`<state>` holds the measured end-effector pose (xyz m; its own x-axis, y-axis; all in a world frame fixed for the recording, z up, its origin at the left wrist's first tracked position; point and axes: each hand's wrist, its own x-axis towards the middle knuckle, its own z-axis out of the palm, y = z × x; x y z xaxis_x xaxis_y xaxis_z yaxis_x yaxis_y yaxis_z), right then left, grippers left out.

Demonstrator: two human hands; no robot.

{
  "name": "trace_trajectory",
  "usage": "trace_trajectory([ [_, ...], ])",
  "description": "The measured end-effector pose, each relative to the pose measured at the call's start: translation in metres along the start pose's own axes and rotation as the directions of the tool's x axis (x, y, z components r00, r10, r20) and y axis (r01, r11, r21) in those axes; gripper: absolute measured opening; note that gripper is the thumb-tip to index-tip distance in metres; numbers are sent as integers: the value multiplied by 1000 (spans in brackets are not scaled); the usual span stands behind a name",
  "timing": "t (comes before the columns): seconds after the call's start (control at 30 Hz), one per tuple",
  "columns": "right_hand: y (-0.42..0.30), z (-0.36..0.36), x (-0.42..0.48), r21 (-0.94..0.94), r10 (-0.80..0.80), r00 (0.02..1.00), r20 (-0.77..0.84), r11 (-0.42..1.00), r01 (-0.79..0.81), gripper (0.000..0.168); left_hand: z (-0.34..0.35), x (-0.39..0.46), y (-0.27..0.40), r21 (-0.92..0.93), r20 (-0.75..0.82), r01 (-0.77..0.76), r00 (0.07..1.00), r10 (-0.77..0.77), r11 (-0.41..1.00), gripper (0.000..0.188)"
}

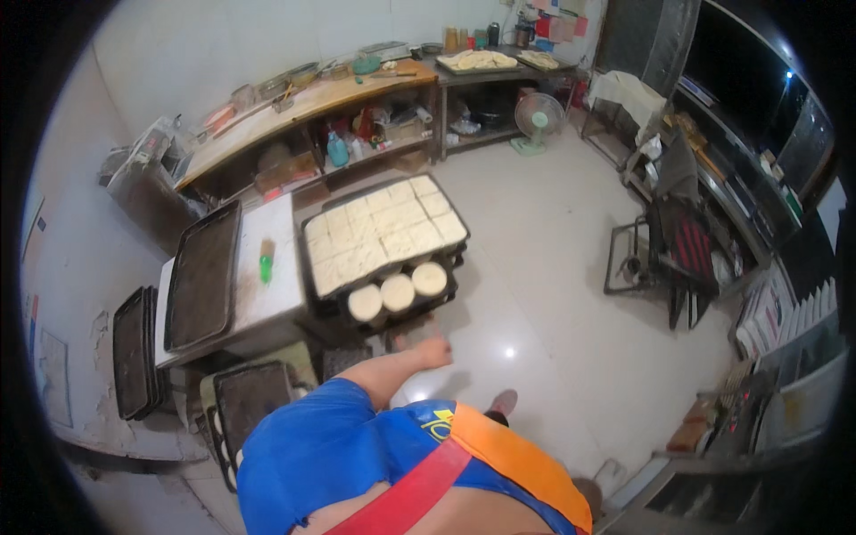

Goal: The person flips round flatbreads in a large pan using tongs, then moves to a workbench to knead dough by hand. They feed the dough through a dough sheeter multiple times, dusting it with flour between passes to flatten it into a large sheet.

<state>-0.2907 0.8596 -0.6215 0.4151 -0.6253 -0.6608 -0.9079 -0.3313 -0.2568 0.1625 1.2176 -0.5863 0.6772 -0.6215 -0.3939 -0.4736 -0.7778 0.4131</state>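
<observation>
My left hand hangs low over the floor, fingers curled, just in front of a stack of dark trays. Whether it holds anything cannot be made out. My right hand is out of view. The top tray of the stack carries a sheet of pale dough cut into rectangles. Below its near edge, round pale pieces stick out in a row. Beside the stack, a brush with a green handle lies on a white-topped table, next to an empty dark baking tray.
More trays lean at the left wall; another tray sits low beside me. A wooden workbench lines the back, with dough trays to its right. A fan and a black chair stand on the tiled floor.
</observation>
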Motion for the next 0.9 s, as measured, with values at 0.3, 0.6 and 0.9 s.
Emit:
trace_trajectory([
  [0.3, -177, -151, 254, -104, 19, 997, 69, 995, -11, 43, -60, 203, -8, 4, 151, 50, 987, -50, 999, 49],
  [0.6, -551, -350, 513, 544, -269, 943, -199, 770, 334, 47, 38, 309, -173, -363, -33, 123, 989, -145, 924, 41],
  [0.9, -760, -316, 611, -269, -452, 854, 259, 815, 513, 47, -330, 520, -117, -222, 36, 157, 988, -153, 962, 30],
])
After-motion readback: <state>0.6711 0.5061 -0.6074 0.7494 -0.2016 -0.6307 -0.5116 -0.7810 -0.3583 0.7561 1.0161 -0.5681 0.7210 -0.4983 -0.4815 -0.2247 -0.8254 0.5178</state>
